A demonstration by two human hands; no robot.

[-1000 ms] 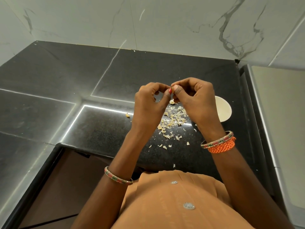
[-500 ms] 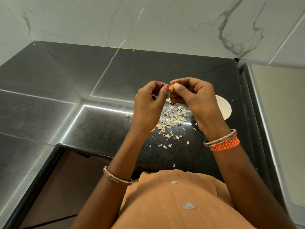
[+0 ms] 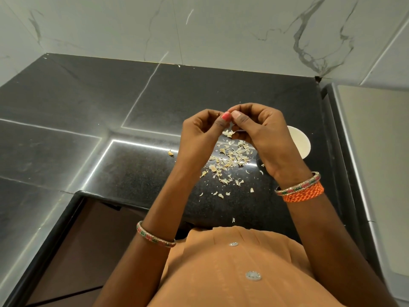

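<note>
Black counter [image 3: 66, 111], scattered peels [image 3: 228, 161], marble wall [image 3: 221, 29]

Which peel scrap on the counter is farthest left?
The lone yellowish scrap, left of the left hand and apart from the main pile on that hand's right; every other scrap lies further right.

A polished black granite counter [image 3: 110, 103] fills a corner beneath walls of white tile [image 3: 221, 29] veined with grey; thin bright lines of reflected light [image 3: 137, 141] cross the speckled stone in angular frames. A pale grey surface [image 3: 374, 156] with a metal rim adjoins the counter on the right, and a dark brown recess [image 3: 73, 251] opens below the counter's rounded front edge at lower left
</note>
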